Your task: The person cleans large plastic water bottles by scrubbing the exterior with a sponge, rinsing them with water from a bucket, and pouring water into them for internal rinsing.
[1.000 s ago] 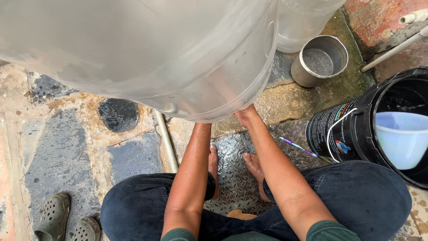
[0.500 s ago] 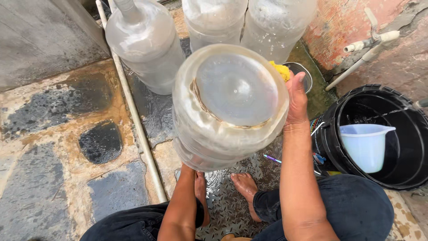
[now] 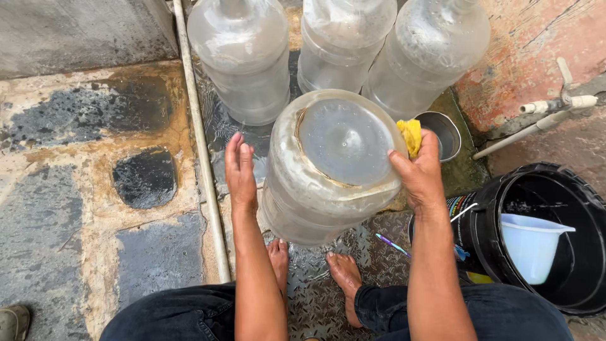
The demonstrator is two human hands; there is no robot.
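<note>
Wet, stained stone paving is seen underfoot, with a metal pipe [image 3: 201, 158] running along it. A large clear water jug [image 3: 328, 167] is held tilted between the bare feet, its base turned up toward the camera. The right hand [image 3: 420, 173] is closed on a yellow sponge [image 3: 410, 134] pressed at the jug's rim. The left hand [image 3: 240, 170] is held open and flat just beside the jug's side. Three more jugs [image 3: 243, 53] are stood behind, and a black bucket [image 3: 549, 196] with a pale plastic pitcher [image 3: 530, 243] is placed at the right.
</note>
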